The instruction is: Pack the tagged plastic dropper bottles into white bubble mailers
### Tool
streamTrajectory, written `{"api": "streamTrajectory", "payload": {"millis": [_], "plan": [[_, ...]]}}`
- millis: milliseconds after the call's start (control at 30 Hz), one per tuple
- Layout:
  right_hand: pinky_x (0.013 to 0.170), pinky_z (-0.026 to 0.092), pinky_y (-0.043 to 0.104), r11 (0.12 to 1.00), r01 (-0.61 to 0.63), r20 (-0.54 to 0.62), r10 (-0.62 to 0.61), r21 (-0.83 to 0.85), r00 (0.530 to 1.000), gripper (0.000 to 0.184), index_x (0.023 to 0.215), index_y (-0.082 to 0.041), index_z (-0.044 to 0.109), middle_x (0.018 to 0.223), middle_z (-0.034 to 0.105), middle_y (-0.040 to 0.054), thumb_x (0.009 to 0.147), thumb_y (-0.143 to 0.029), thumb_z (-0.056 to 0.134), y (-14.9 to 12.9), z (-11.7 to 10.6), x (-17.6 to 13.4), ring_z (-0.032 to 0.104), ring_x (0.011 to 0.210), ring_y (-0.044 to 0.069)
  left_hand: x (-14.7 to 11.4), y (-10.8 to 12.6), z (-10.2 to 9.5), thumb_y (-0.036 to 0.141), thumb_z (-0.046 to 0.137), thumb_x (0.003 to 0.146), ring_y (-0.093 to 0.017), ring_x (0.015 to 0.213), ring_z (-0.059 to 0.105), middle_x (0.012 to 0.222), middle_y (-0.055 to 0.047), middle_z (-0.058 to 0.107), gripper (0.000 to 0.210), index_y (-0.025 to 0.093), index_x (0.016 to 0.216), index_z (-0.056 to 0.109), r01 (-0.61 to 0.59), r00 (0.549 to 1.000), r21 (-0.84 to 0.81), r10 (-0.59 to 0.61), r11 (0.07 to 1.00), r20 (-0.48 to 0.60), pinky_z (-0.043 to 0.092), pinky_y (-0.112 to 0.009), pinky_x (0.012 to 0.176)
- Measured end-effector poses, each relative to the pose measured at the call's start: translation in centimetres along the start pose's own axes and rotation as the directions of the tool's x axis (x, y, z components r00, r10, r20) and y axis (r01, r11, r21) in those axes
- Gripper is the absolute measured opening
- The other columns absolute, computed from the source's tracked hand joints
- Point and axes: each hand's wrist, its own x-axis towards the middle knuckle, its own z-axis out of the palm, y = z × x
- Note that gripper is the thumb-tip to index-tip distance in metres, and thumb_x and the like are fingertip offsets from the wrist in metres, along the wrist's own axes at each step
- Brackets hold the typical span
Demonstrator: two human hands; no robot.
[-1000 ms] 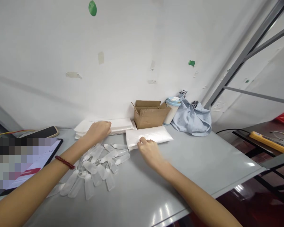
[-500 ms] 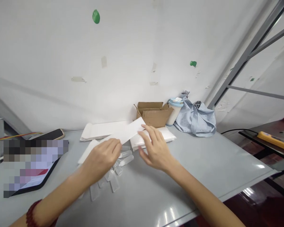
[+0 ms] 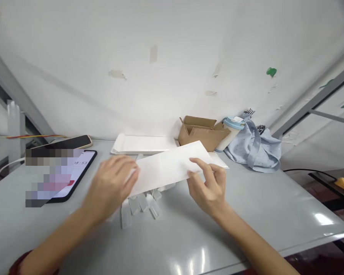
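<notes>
A grey table (image 3: 246,214) meets a white wall (image 3: 172,57). Both hands, left hand (image 3: 111,187) and right hand (image 3: 209,187), now grasp a white envelope (image 3: 169,168), lifted since before.

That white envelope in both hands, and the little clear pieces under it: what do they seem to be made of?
The white envelope looks like thin matte paper: flat, opaque, bending slightly between the left hand and right hand. It could be a coated bag. The small clear pieces look like translucent, slightly glossy soft plastic, since the grey table shows through them.

Matt white paper bag (image 3: 169,168), glossy table (image 3: 246,214)
</notes>
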Motion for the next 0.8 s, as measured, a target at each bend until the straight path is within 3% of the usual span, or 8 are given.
{"api": "streamTrajectory", "payload": {"millis": [67, 133, 200, 267, 367, 467, 633, 800], "plan": [[0.065, 0.039, 0.03, 1.0, -0.015, 0.009, 0.015, 0.011, 1.0, 0.021, 0.071, -0.021, 0.049, 0.1, 0.067, 0.0067, 0.075, -0.003, 0.059, 0.3, 0.0, 0.1, 0.044, 0.076, 0.018, 0.5, -1.2, -0.7, 0.033, 0.048, 0.09, -0.032, 0.099, 0.06, 0.107, -0.013, 0.066, 0.026, 0.014, 0.105, 0.058, 0.372, 0.927, -0.02, -0.371, 0.928, 0.064, 0.049, -0.049, 0.081], [0.063, 0.041, 0.031, 0.998, -0.047, 0.031, 0.045, 0.04, 0.998, 0.021, 0.073, -0.022, 0.048, 0.099, 0.065, 0.0075, 0.075, -0.002, 0.056, 0.6, 0.0, 0.2, 0.046, 0.073, 0.019, 1.1, -1.9, -1.3, 0.04, 0.05, 0.088, -0.032, 0.099, 0.061, 0.117, -0.015, 0.062, 0.04, 0.013, 0.117, 0.054, 0.667, 0.738, -0.092, -0.641, 0.739, 0.211, 0.052, -0.048, 0.078], [0.062, 0.042, 0.033, 0.994, -0.087, 0.055, 0.083, 0.069, 0.995, 0.02, 0.076, -0.023, 0.047, 0.099, 0.063, 0.0088, 0.075, -0.003, 0.053, 0.9, -0.2, 0.3, 0.048, 0.07, 0.019, 1.5, -2.2, -1.7, 0.043, 0.052, 0.086, -0.031, 0.1, 0.063, 0.118, -0.014, 0.064, 0.044, 0.016, 0.121, 0.053, 0.816, 0.577, -0.239, -0.732, 0.526, 0.363, 0.054, -0.043, 0.076], [0.063, 0.043, 0.034, 0.991, -0.114, 0.064, 0.11, 0.064, 0.992, 0.018, 0.078, -0.023, 0.048, 0.1, 0.062, 0.0101, 0.077, -0.005, 0.052, 1.2, -0.2, 0.4, 0.051, 0.068, 0.019, 1.6, -2.4, -1.9, 0.044, 0.056, 0.084, -0.029, 0.1, 0.065, 0.113, -0.01, 0.068, 0.042, 0.019, 0.117, 0.057, 0.855, 0.5, -0.414, -0.707, 0.312, 0.501, 0.057, -0.037, 0.073], [0.065, 0.045, 0.034, 0.991, -0.136, 0.054, 0.135, 0.011, 0.989, 0.017, 0.08, -0.022, 0.048, 0.102, 0.061, 0.011, 0.077, -0.005, 0.05, 1.8, -0.2, 0.4, 0.055, 0.071, 0.02, 1.4, -2.5, -1.9, 0.044, 0.059, 0.083, -0.027, 0.085, 0.069, 0.103, -0.011, 0.072, 0.035, 0.019, 0.107, 0.065, 0.816, 0.515, -0.576, -0.506, 0.042, 0.692, 0.059, -0.036, 0.068], [0.065, 0.046, 0.033, 0.989, -0.145, 0.078, 0.145, -0.003, 0.986, 0.018, 0.08, -0.022, 0.047, 0.103, 0.06, 0.0115, 0.076, -0.004, 0.05, 1.9, -0.1, 0.5, 0.056, 0.073, 0.02, 1.1, -2.5, -1.8, 0.037, 0.059, 0.083, -0.027, 0.072, 0.07, 0.09, -0.014, 0.074, 0.025, 0.017, 0.093, 0.07, 0.796, 0.539, -0.597, -0.336, -0.096, 0.772, 0.06, -0.037, 0.065], [0.084, 0.044, 0.048, 0.992, -0.046, 0.35, 0.002, 0.117, 0.937, 0.041, 0.112, -0.014, 0.048, 0.131, 0.044, 0.0236, 0.071, -0.009, 0.055, 0.0, -1.2, 0.6, 0.046, 0.114, 0.036, 0.8, -1.6, -1.6, 0.023, 0.058, 0.073, -0.021, 0.063, 0.067, 0.072, -0.005, 0.071, 0.012, 0.019, 0.075, 0.069, 0.865, 0.426, -0.49, -0.359, -0.108, 0.831, 0.056, -0.03, 0.059], [0.1, 0.024, 0.065, 0.902, -0.045, 0.601, -0.249, 0.43, 0.759, 0.084, 0.139, -0.01, 0.023, 0.147, 0.016, 0.0287, 0.068, -0.036, 0.06, -2.6, -2.9, 0.6, 0.008, 0.137, 0.045, 0.5, 0.4, -1.5, 0.019, 0.063, 0.069, -0.016, 0.068, 0.064, 0.071, 0.001, 0.069, 0.005, 0.019, 0.073, 0.066, 0.892, 0.451, -0.451, -0.114, 0.027, 0.885, 0.049, -0.024, 0.062]]}}
